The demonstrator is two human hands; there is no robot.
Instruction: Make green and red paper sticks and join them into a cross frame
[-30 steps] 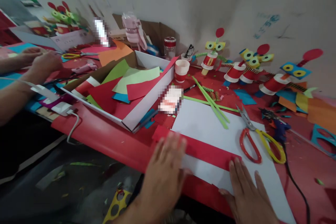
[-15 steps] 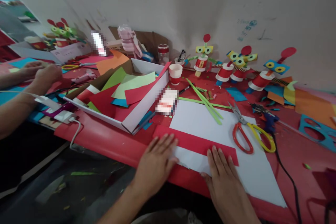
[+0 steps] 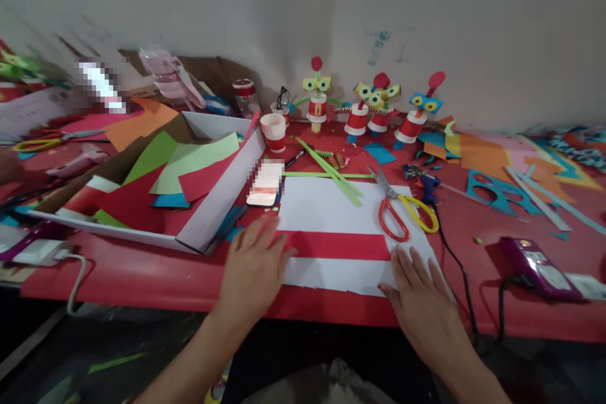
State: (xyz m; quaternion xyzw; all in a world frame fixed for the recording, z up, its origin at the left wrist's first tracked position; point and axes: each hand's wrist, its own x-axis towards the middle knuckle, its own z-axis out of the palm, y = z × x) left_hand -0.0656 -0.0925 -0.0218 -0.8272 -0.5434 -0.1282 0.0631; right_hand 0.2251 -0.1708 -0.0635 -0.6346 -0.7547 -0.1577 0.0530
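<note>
A long red paper strip [image 3: 341, 245] lies flat across a white sheet [image 3: 326, 273] at the table's front edge. At the strip's left end is my left hand [image 3: 253, 262], its fingers stretched out and covering that end. My right hand [image 3: 419, 284] rests on the sheet by the strip's right end, fingers spread, its fingertips close to the strip's edge. Neither hand grips anything. Scissors [image 3: 394, 205] with one red and one yellow handle lie on the sheet beyond my right hand. Green paper strips [image 3: 331, 173] cross the sheet's far edge.
Left stands a white box [image 3: 227, 202] holding coloured paper pieces. A phone [image 3: 265, 184] and a paper cup [image 3: 273, 132] are beside it. Several paper-cup figures [image 3: 317, 107] line the wall. A glue gun [image 3: 426, 184], its cord and a purple device [image 3: 540, 270] lie right.
The view has turned rightward, so things appear further left. My right hand has slid from the strip toward its right end. My left hand now covers the left end. Both stay flat.
</note>
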